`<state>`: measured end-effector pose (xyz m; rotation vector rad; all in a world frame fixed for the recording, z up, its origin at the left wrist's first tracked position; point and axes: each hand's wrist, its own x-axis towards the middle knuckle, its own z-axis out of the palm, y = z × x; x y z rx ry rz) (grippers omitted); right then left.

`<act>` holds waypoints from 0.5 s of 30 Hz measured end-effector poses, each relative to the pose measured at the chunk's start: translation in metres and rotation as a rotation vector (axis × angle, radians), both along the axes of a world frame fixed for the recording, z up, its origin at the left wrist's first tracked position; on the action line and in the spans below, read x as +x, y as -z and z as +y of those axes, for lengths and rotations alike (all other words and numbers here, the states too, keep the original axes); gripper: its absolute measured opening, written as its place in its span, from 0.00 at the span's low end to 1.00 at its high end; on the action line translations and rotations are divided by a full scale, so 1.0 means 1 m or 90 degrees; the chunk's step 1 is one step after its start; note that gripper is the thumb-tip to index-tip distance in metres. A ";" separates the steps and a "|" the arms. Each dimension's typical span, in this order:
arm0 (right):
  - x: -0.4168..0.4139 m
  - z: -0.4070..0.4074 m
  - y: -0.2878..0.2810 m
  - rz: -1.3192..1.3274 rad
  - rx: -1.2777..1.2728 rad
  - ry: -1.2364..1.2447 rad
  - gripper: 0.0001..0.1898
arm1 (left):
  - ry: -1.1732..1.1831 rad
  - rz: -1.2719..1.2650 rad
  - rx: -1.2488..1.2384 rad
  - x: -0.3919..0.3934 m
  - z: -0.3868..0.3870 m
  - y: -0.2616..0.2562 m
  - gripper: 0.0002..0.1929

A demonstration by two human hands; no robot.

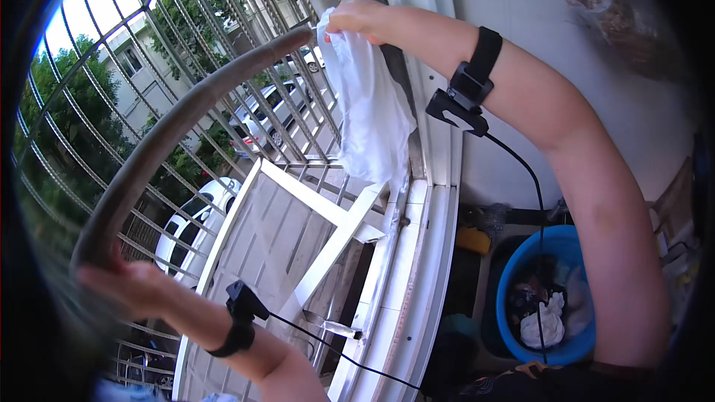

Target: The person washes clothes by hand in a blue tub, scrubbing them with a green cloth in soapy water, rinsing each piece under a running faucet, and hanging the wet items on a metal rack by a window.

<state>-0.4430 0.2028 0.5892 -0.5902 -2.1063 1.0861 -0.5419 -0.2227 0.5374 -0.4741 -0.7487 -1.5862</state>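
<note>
My right hand [357, 18] grips the top edge of a white cloth [366, 106], which hangs down in front of the barred window. A thick grey-brown pole [167, 123], bent-looking in this wide view, runs from near the cloth's top down to the left. Around its lower left end, my left hand [125, 285] is closed, partly blurred. The pole's upper end lies close beside the cloth; whether they touch I cannot tell.
Metal security bars [212, 28] stand beyond the pole. A white-framed panel [251, 245] lies inside them, by the white window track [413, 268]. At the lower right, a blue plastic basin [505, 312] holds wet-looking clothes. Black cables run from straps on both forearms.
</note>
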 end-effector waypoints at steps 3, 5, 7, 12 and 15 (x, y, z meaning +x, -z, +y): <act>-0.019 -0.010 -0.001 -0.106 0.281 0.008 0.10 | -0.226 -0.038 0.001 0.036 -0.027 0.011 0.38; -0.022 0.004 -0.009 -0.067 0.199 -0.106 0.10 | -0.234 -0.061 -0.005 0.044 -0.031 0.017 0.38; -0.029 -0.005 -0.014 0.023 0.024 -0.371 0.11 | -0.256 -0.091 -0.032 0.044 -0.037 0.020 0.37; -0.029 -0.055 -0.043 0.007 0.079 -0.505 0.08 | -0.114 -0.022 -0.085 0.011 -0.043 0.009 0.34; -0.057 -0.072 -0.068 0.077 0.164 -0.421 0.12 | -0.027 -0.042 -0.139 0.012 -0.003 -0.014 0.28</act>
